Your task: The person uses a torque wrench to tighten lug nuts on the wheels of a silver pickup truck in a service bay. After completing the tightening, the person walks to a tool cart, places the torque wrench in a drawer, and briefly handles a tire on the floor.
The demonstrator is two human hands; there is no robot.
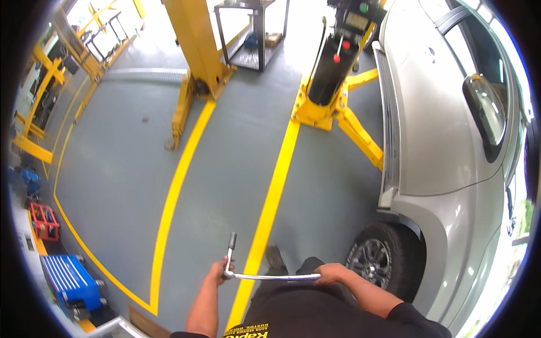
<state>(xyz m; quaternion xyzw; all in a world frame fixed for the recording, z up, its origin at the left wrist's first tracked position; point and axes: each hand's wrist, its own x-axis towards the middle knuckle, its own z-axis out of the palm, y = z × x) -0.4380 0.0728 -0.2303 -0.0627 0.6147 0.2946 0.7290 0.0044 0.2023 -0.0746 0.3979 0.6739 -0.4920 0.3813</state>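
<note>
A long chrome socket wrench (pixel 270 276) lies level across the front of my body, gripped in both hands. My left hand (pixel 217 271) is closed around its head. From there a thin chrome shaft rises, tipped with a dark cylinder (pixel 232 241) that looks like a deep socket. My right hand (pixel 331 273) is closed on the wrench's other end. Just beyond that hand, at the lower right, is a wheel (pixel 389 262) with a black tyre and silver spokes. It belongs to a silver-beige car (pixel 445 169) along my right side, and the wrench is apart from it.
A yellow and black lift post (pixel 324 84) stands ahead, its arms reaching toward the car. Another yellow post (pixel 197 45) stands farther left, near a metal cart (pixel 256 39). A blue tool chest (pixel 70 281) and a red rack (pixel 44 221) sit left. Yellow lines (pixel 270 208) cross the grey floor.
</note>
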